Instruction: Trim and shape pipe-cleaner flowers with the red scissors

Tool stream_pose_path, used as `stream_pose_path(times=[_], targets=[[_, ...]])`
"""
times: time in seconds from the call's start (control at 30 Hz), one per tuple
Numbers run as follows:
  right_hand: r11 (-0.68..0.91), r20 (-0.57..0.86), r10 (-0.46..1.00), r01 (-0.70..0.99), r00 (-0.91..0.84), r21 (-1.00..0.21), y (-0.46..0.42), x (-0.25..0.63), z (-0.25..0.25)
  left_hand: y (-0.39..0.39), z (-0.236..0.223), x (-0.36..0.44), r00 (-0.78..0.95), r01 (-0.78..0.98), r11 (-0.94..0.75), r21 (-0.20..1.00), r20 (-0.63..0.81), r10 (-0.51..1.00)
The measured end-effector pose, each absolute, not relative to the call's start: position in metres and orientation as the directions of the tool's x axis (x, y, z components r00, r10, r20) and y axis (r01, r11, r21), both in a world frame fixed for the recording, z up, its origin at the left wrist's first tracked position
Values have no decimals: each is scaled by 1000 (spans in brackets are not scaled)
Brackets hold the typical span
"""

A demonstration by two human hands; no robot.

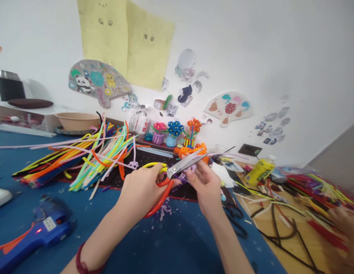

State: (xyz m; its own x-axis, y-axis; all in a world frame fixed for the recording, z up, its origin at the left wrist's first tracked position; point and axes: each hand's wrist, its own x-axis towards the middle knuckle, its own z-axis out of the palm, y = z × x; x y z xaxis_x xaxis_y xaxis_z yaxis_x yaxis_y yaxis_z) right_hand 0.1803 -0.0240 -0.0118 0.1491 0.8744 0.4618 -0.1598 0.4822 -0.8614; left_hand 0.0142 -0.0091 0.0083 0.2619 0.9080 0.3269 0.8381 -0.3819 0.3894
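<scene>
My left hand (142, 186) is closed around the handles of a pair of scissors (185, 163), one loop red and the other yellow. The blades stand slightly apart and point up to the right. Close by their tips, my right hand (207, 186) pinches a light purple pipe cleaner (228, 154), whose long end runs off to the right. Part of the purple piece is hidden behind the blades and fingers; whether the blades touch it I cannot tell. Loose purple bits (165, 209) lie on the blue table under my hands.
Bundled colourful pipe cleaners (105, 152) lie left, behind a blue glue gun (48, 228) with a red light. Small flower pots (171, 139) line the wall. Black scissors (236, 220) and a yellow bottle (259, 171) are at right. Another person's hand (346, 224) is at the right edge.
</scene>
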Motion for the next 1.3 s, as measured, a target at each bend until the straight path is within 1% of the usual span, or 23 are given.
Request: stream_pose_path(times=[0.13, 0.3, 0.43, 0.5, 0.63, 0.7, 0.87, 1.07, 1.3], targets=[[483, 460, 872, -149, 167, -863, -23, 181, -13, -10, 11, 14, 275, 839, -385, 385, 311, 910], [518, 497, 851, -119, 168, -847, -22, 182, -16, -10, 12, 14, 283, 835, -382, 396, 286, 915], [549, 539, 825, -18, 170, -836, -23, 183, -17, -10, 10, 14, 268, 839, -361, 406, 268, 925], [563, 564, 808, 54, 170, -824, -23, 184, -17, -10, 8, 15, 265, 846, -353, 399, 259, 929], [583, 616, 777, 223, 126, -781, -23, 185, -17, -11, 7, 16, 264, 850, -365, 381, 292, 919], [586, 631, 768, 275, 110, -762, -23, 185, -17, -11, 8, 17, 272, 853, -364, 374, 278, 921], [587, 649, 756, 346, 90, -732, -22, 185, -17, -11, 10, 19, 290, 860, -362, 359, 238, 927], [594, 672, 735, 399, 83, -699, -23, 186, -19, -12, 11, 18, 291, 885, -354, 302, 235, 927], [624, 715, 698, 460, 35, -631, -22, 188, -17, -10, 9, 16, 278, 887, -352, 299, 263, 924]])
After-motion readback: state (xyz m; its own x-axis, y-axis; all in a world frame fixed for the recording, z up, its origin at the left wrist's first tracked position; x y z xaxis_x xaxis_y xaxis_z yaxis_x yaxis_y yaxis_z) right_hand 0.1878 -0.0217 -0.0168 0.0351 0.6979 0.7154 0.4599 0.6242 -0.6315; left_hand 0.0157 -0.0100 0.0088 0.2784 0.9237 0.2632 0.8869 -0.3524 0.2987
